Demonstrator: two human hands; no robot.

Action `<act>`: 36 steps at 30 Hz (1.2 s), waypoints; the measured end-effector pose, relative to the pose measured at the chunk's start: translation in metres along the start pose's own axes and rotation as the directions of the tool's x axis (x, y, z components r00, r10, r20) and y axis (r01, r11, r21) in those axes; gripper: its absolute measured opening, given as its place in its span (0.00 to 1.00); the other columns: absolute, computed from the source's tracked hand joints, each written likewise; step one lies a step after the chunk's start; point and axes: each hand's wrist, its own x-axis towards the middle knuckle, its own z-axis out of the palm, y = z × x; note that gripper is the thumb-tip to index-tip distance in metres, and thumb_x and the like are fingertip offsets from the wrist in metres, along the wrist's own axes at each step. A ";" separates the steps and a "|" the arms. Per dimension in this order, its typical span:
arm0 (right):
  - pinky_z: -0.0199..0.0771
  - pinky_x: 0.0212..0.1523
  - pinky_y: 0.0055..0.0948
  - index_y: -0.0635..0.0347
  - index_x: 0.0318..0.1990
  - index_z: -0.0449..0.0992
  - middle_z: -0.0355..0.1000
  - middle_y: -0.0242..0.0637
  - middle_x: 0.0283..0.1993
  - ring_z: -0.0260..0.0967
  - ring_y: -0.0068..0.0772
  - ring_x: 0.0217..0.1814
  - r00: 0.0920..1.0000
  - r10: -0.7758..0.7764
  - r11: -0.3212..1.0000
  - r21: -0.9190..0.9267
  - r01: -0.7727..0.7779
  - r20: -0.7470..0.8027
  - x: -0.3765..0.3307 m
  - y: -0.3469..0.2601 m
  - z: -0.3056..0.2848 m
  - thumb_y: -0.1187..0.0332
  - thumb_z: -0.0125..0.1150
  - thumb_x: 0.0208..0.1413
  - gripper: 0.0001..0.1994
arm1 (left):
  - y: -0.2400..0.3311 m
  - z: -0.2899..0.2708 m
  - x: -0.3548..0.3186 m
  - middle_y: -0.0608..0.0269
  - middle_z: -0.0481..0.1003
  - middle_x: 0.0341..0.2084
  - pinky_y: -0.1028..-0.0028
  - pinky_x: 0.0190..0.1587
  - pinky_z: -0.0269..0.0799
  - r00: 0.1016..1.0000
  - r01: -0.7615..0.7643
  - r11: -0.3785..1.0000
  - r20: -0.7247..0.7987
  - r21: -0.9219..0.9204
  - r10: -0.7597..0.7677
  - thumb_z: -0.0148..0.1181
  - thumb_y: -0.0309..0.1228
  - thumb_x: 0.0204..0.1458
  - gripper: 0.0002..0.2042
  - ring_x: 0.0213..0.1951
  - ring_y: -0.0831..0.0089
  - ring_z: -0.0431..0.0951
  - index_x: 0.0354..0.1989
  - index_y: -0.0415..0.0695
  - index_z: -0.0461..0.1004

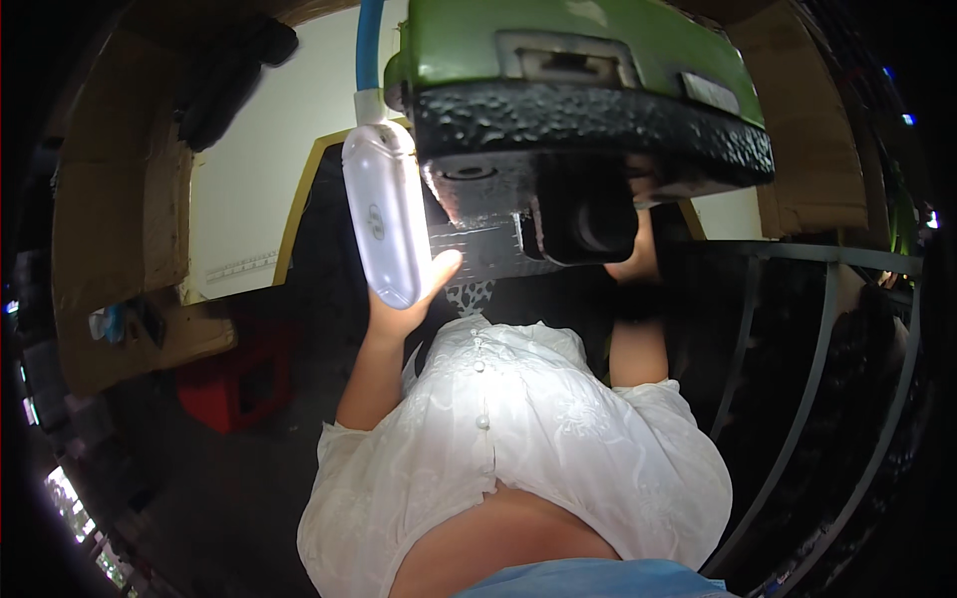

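two hands at a green machine, most fingers hidden

far left of the left fingers, brown cardboard (110, 219) stands along the edge. nearer, but lower than those fingers, is a red plastic stool (214, 391). a pale tabletop (234, 209) with printed ruler marks lies to their left, and a dark bundle (224, 95) is up and left of them, at its far side.

a lit, pale, oblong lamp (382, 214) on a blue stem (369, 45) hangs in front of the left hand (424, 296). its thumb points up and right; the other fingers are behind the lamp, so i cannot tell whether they grip anything.

just right of that thumb, between the two hands, is a grey sheet-like piece (488, 254); whether it is held is unclear. the green machine (469, 50) looms above it, with a black block (583, 214) just left of the right fingers.

the right hand (644, 257) is partly covered by the machine; i cannot tell if its fingers are spread or closed. to their right stands a grey metal rack (805, 399).
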 end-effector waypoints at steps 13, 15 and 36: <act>0.68 0.47 0.23 0.64 0.43 0.70 0.72 0.33 0.40 0.68 0.21 0.42 0.971 -0.162 0.889 -0.401 0.221 0.174 0.014 0.020 0.072 0.79 0.68 0.38 0.21 | -0.034 -0.025 0.002 0.58 0.72 0.43 0.73 0.48 0.66 0.917 0.151 0.906 0.287 0.395 -0.278 0.63 0.24 0.43 0.17 0.45 0.74 0.71 0.45 0.38 0.71; 0.68 0.46 0.23 0.64 0.43 0.70 0.72 0.33 0.40 0.69 0.21 0.42 0.962 -0.140 0.886 -0.405 0.227 0.234 0.016 0.019 0.064 0.78 0.69 0.38 0.21 | -0.005 0.022 0.007 0.61 0.74 0.35 0.75 0.40 0.69 0.964 -0.098 0.929 0.267 0.358 -0.001 0.62 0.27 0.46 0.15 0.37 0.75 0.73 0.43 0.38 0.70; 0.69 0.37 0.19 0.69 0.34 0.76 0.73 0.33 0.31 0.69 0.21 0.32 0.998 0.018 0.979 -0.203 -0.006 0.054 -0.005 0.001 -0.003 0.80 0.67 0.34 0.14 | -0.019 0.003 -0.007 0.63 0.71 0.39 0.73 0.48 0.65 0.994 -0.071 0.997 -0.083 -0.010 0.070 0.62 0.22 0.41 0.20 0.41 0.75 0.71 0.45 0.37 0.68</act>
